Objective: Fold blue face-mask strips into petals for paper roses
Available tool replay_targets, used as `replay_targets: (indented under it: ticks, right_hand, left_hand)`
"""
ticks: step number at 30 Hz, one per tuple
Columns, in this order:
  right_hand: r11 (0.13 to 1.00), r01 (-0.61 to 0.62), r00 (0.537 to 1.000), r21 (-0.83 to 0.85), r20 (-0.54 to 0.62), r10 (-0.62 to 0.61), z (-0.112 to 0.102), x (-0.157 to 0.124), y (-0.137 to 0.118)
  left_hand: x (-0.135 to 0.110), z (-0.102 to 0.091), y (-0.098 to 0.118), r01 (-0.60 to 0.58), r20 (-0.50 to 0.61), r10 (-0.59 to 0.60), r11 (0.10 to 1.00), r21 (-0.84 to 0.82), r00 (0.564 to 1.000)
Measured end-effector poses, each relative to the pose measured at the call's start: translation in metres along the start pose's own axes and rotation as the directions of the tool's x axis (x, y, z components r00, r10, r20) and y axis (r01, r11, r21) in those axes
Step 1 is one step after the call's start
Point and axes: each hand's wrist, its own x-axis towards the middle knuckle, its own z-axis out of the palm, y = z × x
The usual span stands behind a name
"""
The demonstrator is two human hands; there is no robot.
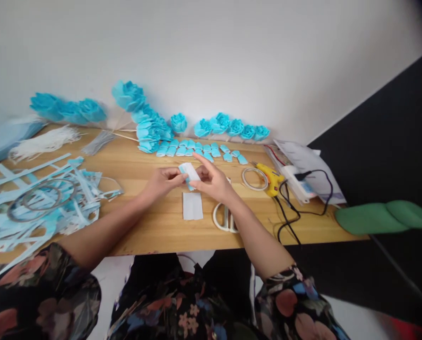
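Both hands meet over the middle of the wooden table (143, 231). My left hand (163, 182) pinches the left end of a small pale blue paper piece (189, 173). My right hand (214, 182) grips the same piece from the right, forefinger stretched out over it. A flat pale rectangle of paper (193, 206) lies on the table just below the hands. White-handled scissors (225, 218) rest under my right wrist.
Folded blue petals (196, 148) lie in a row behind the hands, with blue paper roses (228, 125) along the wall. A tape roll (255, 179), yellow glue gun (271, 179) and black cable (288, 212) sit right. Blue paper scraps (44, 198) cover the left.
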Motion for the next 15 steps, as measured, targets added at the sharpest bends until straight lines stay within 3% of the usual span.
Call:
replay_targets:
  ticks: [6,12,15]
  right_hand:
    - [0.995,0.018,0.999,-0.101,-0.039,-0.022,0.001,-0.002,-0.011]
    - [0.974,0.063,0.998,-0.216,0.034,-0.057,-0.01,0.008,-0.006]
    - [0.946,0.027,0.998,-0.322,0.063,-0.007,-0.019,0.005,-0.017]
  left_hand:
    - [-0.009,0.001,0.006,-0.082,-0.037,0.087,0.988,0.127,0.995]
    - [0.0,-0.006,-0.003,-0.064,-0.026,0.07,0.982,0.176,0.997]
    - [0.002,-0.009,0.009,-0.164,-0.17,0.179,0.981,0.101,0.969]
